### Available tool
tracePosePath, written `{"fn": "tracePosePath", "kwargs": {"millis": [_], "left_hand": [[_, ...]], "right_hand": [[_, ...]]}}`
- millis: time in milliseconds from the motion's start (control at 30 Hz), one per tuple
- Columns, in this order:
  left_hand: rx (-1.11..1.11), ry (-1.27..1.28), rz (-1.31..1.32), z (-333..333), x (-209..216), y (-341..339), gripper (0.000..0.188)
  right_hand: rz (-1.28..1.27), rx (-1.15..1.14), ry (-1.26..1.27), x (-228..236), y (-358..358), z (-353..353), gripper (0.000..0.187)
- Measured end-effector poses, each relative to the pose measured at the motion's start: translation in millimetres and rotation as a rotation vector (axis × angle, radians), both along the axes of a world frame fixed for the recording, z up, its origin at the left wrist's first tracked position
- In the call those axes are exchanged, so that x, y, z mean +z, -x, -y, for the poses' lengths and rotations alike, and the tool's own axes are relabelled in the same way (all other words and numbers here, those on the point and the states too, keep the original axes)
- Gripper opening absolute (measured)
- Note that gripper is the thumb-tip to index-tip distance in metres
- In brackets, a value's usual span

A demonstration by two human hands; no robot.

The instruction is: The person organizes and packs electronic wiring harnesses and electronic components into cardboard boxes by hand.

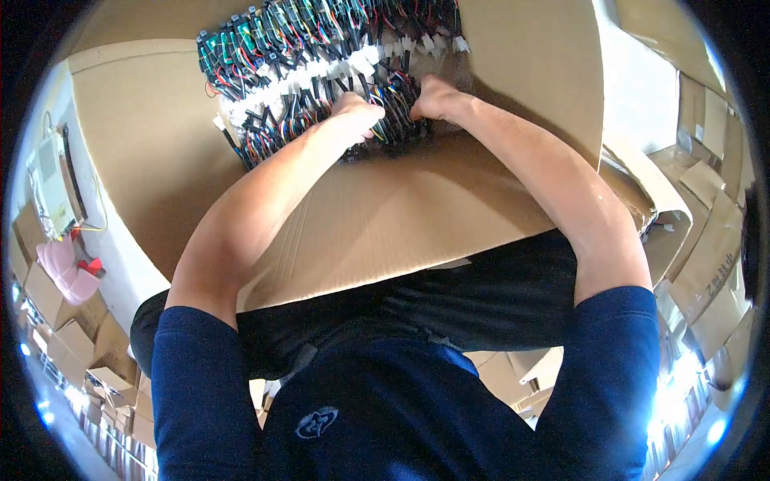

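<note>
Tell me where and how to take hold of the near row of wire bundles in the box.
Likely by the coloured wires just nearer than the white connectors, from the near side and above: they lie exposed, with cardboard walls on either side.

2 hands point(355, 117) point(439, 100) reach among bundled wires point(289, 124) inside a large, open cardboard box point(385, 224).

Brn cardboard box point(385, 220), open, walls point(533, 64) L + R. Inside: blk + multicol. wire bundles point(277, 132), pkd tight in rows; wht connectors point(305, 78) in band btwn rows; grn pcs point(245, 34) amid far row, mostly L.
</note>
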State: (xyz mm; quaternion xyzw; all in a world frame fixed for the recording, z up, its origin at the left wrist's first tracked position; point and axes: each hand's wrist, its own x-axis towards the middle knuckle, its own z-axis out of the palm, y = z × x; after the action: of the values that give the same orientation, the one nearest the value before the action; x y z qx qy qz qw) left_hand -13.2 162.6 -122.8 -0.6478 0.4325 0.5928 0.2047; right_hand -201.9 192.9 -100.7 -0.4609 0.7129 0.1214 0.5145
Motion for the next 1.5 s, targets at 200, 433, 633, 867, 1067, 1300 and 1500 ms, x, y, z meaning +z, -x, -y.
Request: {"fn": "tracePosePath", "kwargs": {"millis": [200, 433, 633, 867, 1067, 1300, 1500], "left_hand": [[-0.046, -0.026, -0.057, 6, 1, -11, 0.027], [-0.187, 0.065, -0.047, 9, 5, -14, 0.023], [0.023, 0.294, -0.374, -12, -3, -53, 0.024], [-0.561, 1.155, -0.899, 8, 27, 10, 0.035], [-0.958, 1.324, -0.614, -13, -27, 0, 0.050], [-1.081, 1.213, -0.528, -12, -14, 7, 0.061], [-1.147, 1.165, -0.469, -21, -21, 3, 0.061]], "right_hand": [[-0.024, 0.039, 0.008, 5, 0, -1, 0.048], [-0.020, 0.033, -0.099, 6, -16, -9, 0.058], [0.076, 0.046, 0.046, -18, -22, -20, 0.065], [0.164, 0.045, 0.279, -19, -6, -33, 0.065], [0.001, 0.188, 0.140, -30, -14, -34, 0.056], [0.020, 0.260, 0.163, -22, -6, -30, 0.058], [0.071, 0.421, 0.553, 151, 18, 34, 0.057]]}}
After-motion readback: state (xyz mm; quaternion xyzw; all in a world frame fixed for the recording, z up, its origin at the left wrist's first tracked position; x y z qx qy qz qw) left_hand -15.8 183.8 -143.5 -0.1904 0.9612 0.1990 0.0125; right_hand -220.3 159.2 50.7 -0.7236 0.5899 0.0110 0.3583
